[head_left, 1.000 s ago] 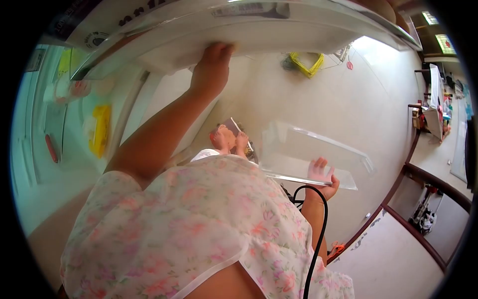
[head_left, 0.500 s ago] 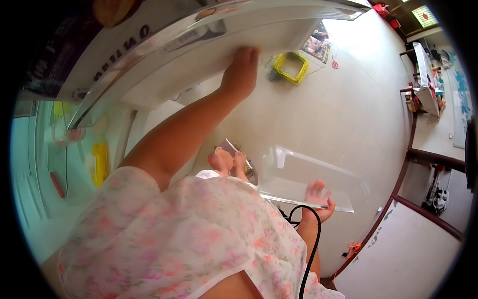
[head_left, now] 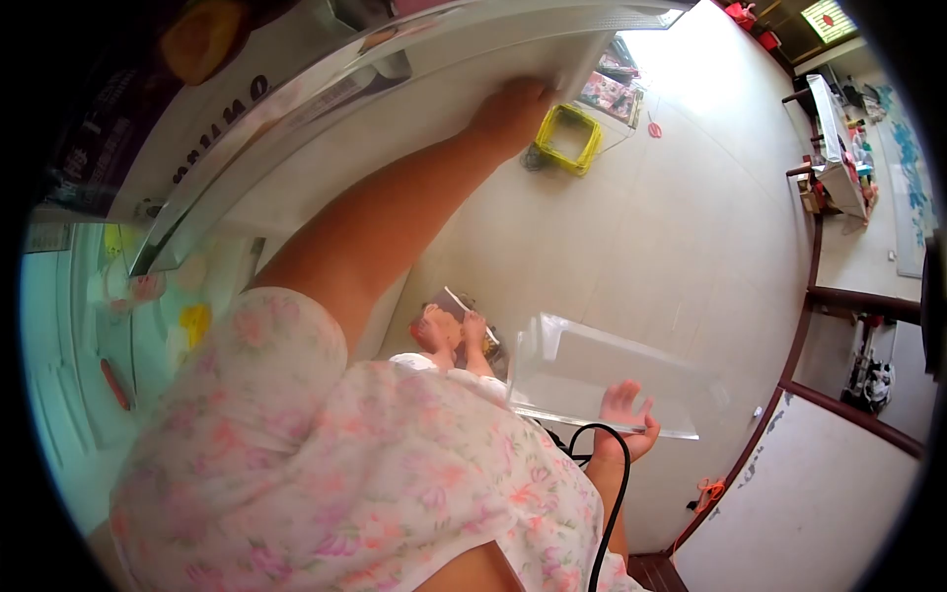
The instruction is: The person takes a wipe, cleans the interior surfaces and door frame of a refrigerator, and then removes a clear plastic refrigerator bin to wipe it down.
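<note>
My left hand point(head_left: 515, 111) reaches up to the white inner side of the open fridge door point(head_left: 434, 94). Its fingers are bent together against the door, and what they hold, if anything, is hidden. Low on the right, my right hand point(head_left: 628, 416) holds a clear plastic bin point(head_left: 582, 360) by its near edge, with fingers showing through the plastic and the thumb at the rim. Along the top of the door, a shelf carries a carton point(head_left: 212, 123) with purple and white print.
Fridge shelves point(head_left: 118, 345) with yellow and red items lie at the left. A yellow-rimmed basket point(head_left: 569, 140) stands on the floor beyond the door. A black cable point(head_left: 623, 493) hangs near my right arm. My feet are on a patterned mat point(head_left: 424, 326). A dark-framed white panel point(head_left: 809, 493) is at the right.
My left hand has slid rightward along the door's inner side, and that arm is stretched further. My right hand and the clear bin appear lower in the view, still together.
</note>
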Demonstrator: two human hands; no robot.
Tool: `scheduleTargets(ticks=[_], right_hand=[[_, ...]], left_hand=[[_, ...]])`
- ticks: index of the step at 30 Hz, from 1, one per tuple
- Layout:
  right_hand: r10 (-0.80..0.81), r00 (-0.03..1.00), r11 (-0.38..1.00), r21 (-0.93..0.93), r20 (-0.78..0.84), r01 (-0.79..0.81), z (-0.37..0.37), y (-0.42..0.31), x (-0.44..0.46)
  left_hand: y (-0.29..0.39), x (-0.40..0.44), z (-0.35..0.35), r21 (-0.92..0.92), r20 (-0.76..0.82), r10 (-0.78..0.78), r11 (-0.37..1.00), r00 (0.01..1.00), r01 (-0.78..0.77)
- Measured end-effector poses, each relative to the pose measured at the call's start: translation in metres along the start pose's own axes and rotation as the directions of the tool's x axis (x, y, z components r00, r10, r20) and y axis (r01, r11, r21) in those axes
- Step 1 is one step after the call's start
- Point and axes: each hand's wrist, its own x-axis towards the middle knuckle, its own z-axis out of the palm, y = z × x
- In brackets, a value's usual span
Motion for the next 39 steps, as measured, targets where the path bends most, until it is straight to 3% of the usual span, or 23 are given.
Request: scheduleTargets(ticks=[1,2,4,8,10,14,19,23,25,26,27,29,31,33,36,39], right_hand=[[0.002,1.0,1.0,-0.001,0.001,-0.002,0.0,0.0,-0.001],[0.017,0.999,0.999,-0.032,0.037,-0.016,-0.002,-0.002,0.003],[0.041,0.996,0.997,-0.066,0.078,-0.036,-0.002,-0.003,0.003],[0.101,0.98,0.992,-0.087,0.172,-0.086,-0.001,-0.003,0.003],[0.122,0.972,0.99,-0.092,0.202,-0.105,0.013,-0.003,0.0],[0.177,0.94,0.982,-0.12,0.291,-0.147,0.034,-0.003,-0.005],[0.234,0.896,0.968,-0.18,0.377,-0.177,0.078,0.006,-0.01],[0.287,0.846,0.954,-0.219,0.449,-0.207,0.095,0.008,-0.01],[0.281,0.836,0.956,-0.217,0.472,-0.199,0.099,0.01,-0.007],[0.288,0.833,0.953,-0.227,0.473,-0.201,0.1,0.012,-0.005],[0.276,0.838,0.956,-0.222,0.471,-0.19,0.101,0.012,-0.003],[0.265,0.845,0.959,-0.214,0.464,-0.184,0.106,0.014,0.001],[0.284,0.832,0.956,-0.214,0.477,-0.203,0.105,0.01,0.003],[0.294,0.849,0.953,-0.201,0.439,-0.226,0.108,0.011,0.002],[0.301,0.866,0.953,-0.158,0.398,-0.259,0.112,0.015,-0.004],[0.293,0.869,0.956,-0.129,0.398,-0.263,0.112,0.021,-0.005]], left_hand=[[0.001,-0.003,-0.008,0.14,0.015,0.109,0.984,0.994,-0.109],[0.005,-0.007,-0.011,0.143,0.011,0.107,0.984,0.994,-0.108],[0.007,-0.025,-0.027,0.238,0.189,0.048,0.967,0.981,-0.093],[-0.011,-0.095,-0.056,0.208,0.092,0.118,0.969,0.989,-0.135],[-0.014,-0.126,-0.082,0.284,0.19,0.024,0.956,0.981,-0.079],[-0.02,-0.192,-0.129,0.37,0.165,-0.048,0.929,0.985,-0.017],[-0.028,-0.247,-0.162,0.622,0.097,-0.186,0.778,0.978,0.086],[-0.021,-0.274,-0.187,0.688,0.085,-0.236,0.717,0.968,0.115],[-0.019,-0.282,-0.189,0.34,0.379,-0.403,0.898,0.833,0.28],[-0.017,-0.287,-0.193,0.012,0.598,-0.318,0.921,0.736,0.388],[-0.009,-0.294,-0.196,-0.289,0.753,-0.145,0.803,0.641,0.521],[0.006,-0.299,-0.189,-0.264,0.724,-0.165,0.831,0.67,0.49],[0.02,-0.296,-0.178,-0.33,0.409,-0.299,0.832,0.862,0.446],[0.026,-0.27,-0.167,-0.291,0.189,-0.227,0.916,0.955,0.275],[0.035,-0.207,-0.152,-0.183,-0.084,-0.05,0.982,0.995,0.034],[0.046,-0.153,-0.133,-0.027,-0.155,0.04,0.999,0.987,-0.045]])
